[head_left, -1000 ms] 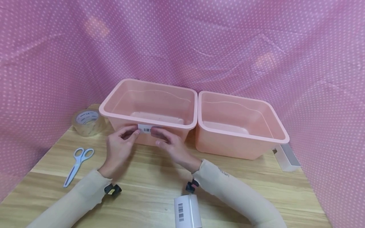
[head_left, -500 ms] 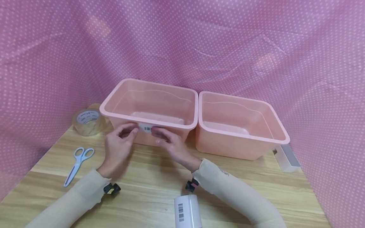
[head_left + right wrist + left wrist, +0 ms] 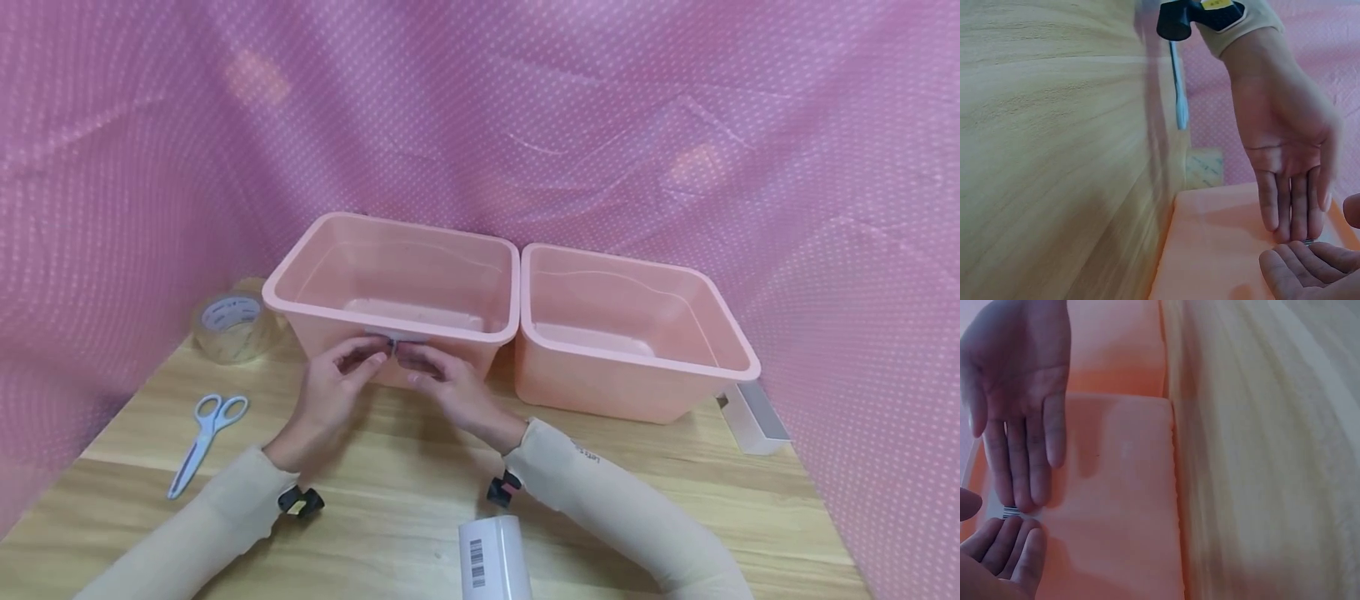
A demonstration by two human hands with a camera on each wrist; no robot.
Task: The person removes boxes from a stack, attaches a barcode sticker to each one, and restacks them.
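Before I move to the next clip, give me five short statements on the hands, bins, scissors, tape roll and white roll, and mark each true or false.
1. The left hand and the right hand are both at the barcode label on the front of the left bin. True.
2. The scissors lie inside a bin. False: they lie on the table.
3. The tape roll stands beside the left bin. True.
4. The left bin is stacked in the right bin. False: they stand side by side.
5. The right hand grips the white roll. False: the roll lies on the table, apart from both hands.
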